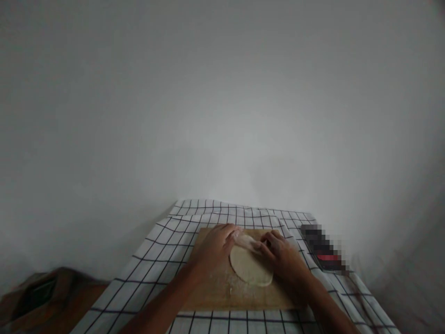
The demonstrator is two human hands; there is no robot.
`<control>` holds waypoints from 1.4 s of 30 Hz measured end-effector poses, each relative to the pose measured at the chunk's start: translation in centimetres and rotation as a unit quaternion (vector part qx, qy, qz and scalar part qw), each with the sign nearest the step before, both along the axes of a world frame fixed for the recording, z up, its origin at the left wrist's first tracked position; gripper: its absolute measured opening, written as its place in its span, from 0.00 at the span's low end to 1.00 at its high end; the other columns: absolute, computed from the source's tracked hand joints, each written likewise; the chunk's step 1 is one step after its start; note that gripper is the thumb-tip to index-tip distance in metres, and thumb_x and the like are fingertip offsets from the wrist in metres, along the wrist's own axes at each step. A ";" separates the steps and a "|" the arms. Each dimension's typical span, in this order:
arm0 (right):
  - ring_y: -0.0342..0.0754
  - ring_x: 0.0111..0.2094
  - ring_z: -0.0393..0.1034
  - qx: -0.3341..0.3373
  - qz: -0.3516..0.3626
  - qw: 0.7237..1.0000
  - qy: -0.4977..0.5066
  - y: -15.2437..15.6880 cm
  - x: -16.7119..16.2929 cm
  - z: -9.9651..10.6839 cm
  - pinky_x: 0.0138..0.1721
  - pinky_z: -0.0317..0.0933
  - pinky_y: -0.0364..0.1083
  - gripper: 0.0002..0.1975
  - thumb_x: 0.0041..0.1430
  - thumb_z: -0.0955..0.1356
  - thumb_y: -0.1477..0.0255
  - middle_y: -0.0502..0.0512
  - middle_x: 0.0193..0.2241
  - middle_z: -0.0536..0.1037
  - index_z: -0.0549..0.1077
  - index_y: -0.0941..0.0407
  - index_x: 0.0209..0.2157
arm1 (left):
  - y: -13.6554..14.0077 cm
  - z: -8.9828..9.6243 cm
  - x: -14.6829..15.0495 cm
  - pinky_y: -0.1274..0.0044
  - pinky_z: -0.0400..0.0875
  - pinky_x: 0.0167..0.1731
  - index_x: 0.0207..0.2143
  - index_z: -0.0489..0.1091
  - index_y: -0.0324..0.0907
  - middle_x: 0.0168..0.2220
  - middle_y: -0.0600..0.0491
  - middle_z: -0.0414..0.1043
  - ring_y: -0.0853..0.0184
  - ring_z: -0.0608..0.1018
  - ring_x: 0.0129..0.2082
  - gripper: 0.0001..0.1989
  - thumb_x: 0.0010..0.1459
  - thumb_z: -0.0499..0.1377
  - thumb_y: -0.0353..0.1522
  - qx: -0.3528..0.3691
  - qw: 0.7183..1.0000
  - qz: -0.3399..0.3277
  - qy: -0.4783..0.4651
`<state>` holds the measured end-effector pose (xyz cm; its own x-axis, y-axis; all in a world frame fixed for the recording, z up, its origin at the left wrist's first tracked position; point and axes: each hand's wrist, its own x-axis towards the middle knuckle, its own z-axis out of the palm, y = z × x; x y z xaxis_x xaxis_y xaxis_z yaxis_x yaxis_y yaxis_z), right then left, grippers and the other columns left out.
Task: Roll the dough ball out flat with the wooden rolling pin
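A white cloth point(149, 264) with a grid of thin dark lines covers the table, wrinkled toward its far end. A wooden board point(215, 294) lies flat mid-cloth; near the right edge rests a dark, pixelated object point(321, 243) with a red patch.

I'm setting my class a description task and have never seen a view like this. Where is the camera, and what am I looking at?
There is no machine here: one picture, taken by a camera on a person's head, looking forward and down at two bare hands. A checked cloth covers the surface. On it lies a wooden board with a flat, rounded sheet of dough. The left hand and right hand meet a pale strip along its far edge; whether that is rolled dough or a tool is unclear. A pixelated dark object lies to the right.
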<state>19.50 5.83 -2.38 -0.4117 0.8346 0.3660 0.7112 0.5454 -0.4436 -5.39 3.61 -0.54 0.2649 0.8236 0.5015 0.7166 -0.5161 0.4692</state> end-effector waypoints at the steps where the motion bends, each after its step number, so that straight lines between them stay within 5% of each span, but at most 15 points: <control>1: 0.50 0.44 0.72 0.020 -0.001 1.000 0.004 0.1 -0.1 -0.1 0.44 0.65 0.48 0.16 0.73 0.60 0.57 0.55 0.41 0.77 0.73 0.51 0.41 | 0.2 0.0 0.1 0.70 0.71 0.52 0.48 0.75 0.47 0.47 0.53 0.80 0.63 0.78 0.49 0.15 0.71 0.49 0.34 -0.004 1.000 0.003 0.005; 7: 0.52 0.46 0.70 0.103 -0.017 0.994 -0.029 0.7 -0.2 -0.9 0.51 0.64 0.52 0.13 0.74 0.59 0.64 0.56 0.42 0.76 0.74 0.51 0.41 | 3.4 0.2 -0.1 0.69 0.67 0.59 0.59 0.69 0.45 0.57 0.49 0.75 0.62 0.75 0.58 0.21 0.67 0.49 0.27 0.034 0.984 -0.001 0.172; 15: 0.52 0.48 0.71 0.091 -0.063 0.993 -0.051 1.4 -0.3 -1.1 0.51 0.63 0.50 0.14 0.75 0.58 0.67 0.59 0.44 0.77 0.73 0.53 0.44 | 7.6 -1.0 -1.2 0.58 0.64 0.62 0.54 0.73 0.46 0.56 0.48 0.77 0.55 0.74 0.61 0.18 0.66 0.52 0.28 0.059 0.969 -0.013 0.238; 29: 0.52 0.53 0.73 0.028 0.027 0.999 -0.020 1.4 -0.5 -1.2 0.55 0.65 0.51 0.16 0.75 0.58 0.65 0.58 0.49 0.80 0.75 0.52 0.50 | 0.1 -2.6 -2.1 0.61 0.68 0.62 0.60 0.70 0.44 0.60 0.46 0.74 0.56 0.74 0.61 0.19 0.70 0.50 0.31 0.093 0.968 0.074 0.219; 37: 0.53 0.59 0.68 0.055 0.073 0.996 0.016 0.6 -0.5 -0.4 0.64 0.58 0.54 0.18 0.74 0.59 0.64 0.57 0.51 0.81 0.78 0.54 0.46 | -8.3 -3.4 -1.2 0.56 0.62 0.66 0.73 0.49 0.45 0.69 0.47 0.62 0.56 0.67 0.67 0.31 0.70 0.51 0.34 0.120 0.947 0.071 0.289; 42: 0.53 0.57 0.71 0.061 0.059 0.996 0.005 1.0 -0.9 -0.6 0.59 0.62 0.53 0.18 0.74 0.59 0.63 0.58 0.48 0.81 0.78 0.53 0.46 | -7.0 -3.7 -1.2 0.52 0.59 0.67 0.72 0.50 0.45 0.70 0.46 0.59 0.51 0.62 0.70 0.32 0.69 0.53 0.37 0.120 0.945 0.090 0.292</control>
